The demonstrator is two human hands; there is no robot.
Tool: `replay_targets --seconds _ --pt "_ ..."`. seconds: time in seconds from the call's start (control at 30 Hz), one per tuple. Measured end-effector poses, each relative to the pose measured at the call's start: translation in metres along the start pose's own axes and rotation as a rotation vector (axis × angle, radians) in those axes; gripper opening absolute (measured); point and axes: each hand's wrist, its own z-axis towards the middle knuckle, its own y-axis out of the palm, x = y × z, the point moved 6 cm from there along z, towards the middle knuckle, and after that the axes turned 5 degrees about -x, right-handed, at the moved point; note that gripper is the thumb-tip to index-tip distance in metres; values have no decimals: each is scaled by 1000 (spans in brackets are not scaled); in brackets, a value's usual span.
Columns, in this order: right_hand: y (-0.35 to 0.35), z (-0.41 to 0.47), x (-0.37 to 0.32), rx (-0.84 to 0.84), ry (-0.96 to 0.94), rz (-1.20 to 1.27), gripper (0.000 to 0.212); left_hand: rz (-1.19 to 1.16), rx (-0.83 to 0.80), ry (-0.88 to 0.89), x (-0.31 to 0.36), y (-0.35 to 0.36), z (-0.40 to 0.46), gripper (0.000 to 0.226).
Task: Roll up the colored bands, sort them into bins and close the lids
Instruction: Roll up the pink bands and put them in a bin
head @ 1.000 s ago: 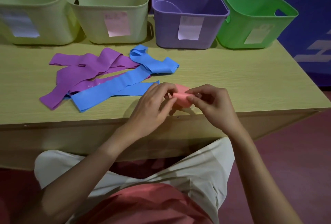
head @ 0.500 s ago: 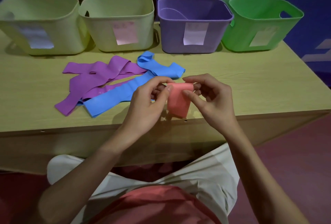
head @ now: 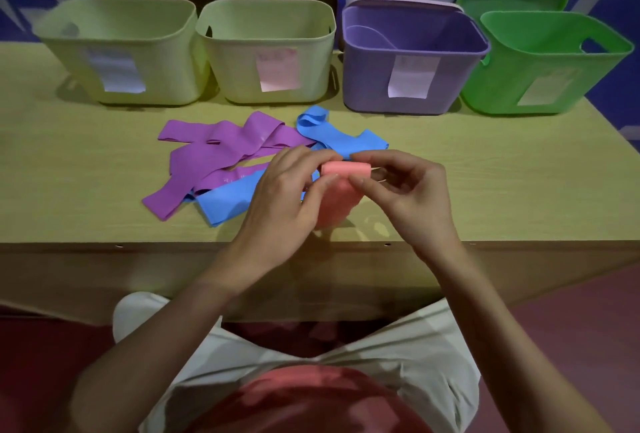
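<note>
Left hand point(head: 277, 200) and right hand point(head: 408, 190) pinching half-rolled pink band point(head: 341, 190)

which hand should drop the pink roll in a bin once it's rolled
Probably right: the right hand pinches the roll's rolled top, while the left hand only steadies its loose tail.

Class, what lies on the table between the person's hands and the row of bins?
In the head view, loose purple bands and blue bands lie there.
</note>
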Motion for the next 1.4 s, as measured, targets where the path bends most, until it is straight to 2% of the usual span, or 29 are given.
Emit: replay_targets --seconds 0.1,0.17,0.37,0.5,0.6,0.77,0.93,1.1,1.27,1.4 --pt "9 0 -9 -10 -201 -292 24 -110 28 -98 -10 -3 0 27" --pt "14 -1 -13 -23 -295 -394 28 -208 35 -138 -13 -5 1 27" --pt "17 -1 -16 -8 -381 -449 31 -365 2 -198 -17 -9 2 26" --pt "18 -1 -12 -37 -335 -390 25 -436 -41 -195 -16 -10 4 19" --pt "19 1 -10 -47 -279 -325 22 -379 -35 -193 -17 -11 1 17" --pt "22 2 -8 -67 -173 -209 20 -51 21 -72 -12 -11 -2 34" --pt "31 0 -9 -91 -136 -184 19 18 71 -7 -10 -8 -1 37" --pt "36 -2 -7 -101 -120 -186 22 -4 170 -17 -14 -6 0 37" --pt "42 -3 0 -83 -85 -215 28 87 292 -59 -22 -5 -4 49" --pt "46 -3 1 -98 -106 -273 30 103 331 -48 -26 -8 -4 35"
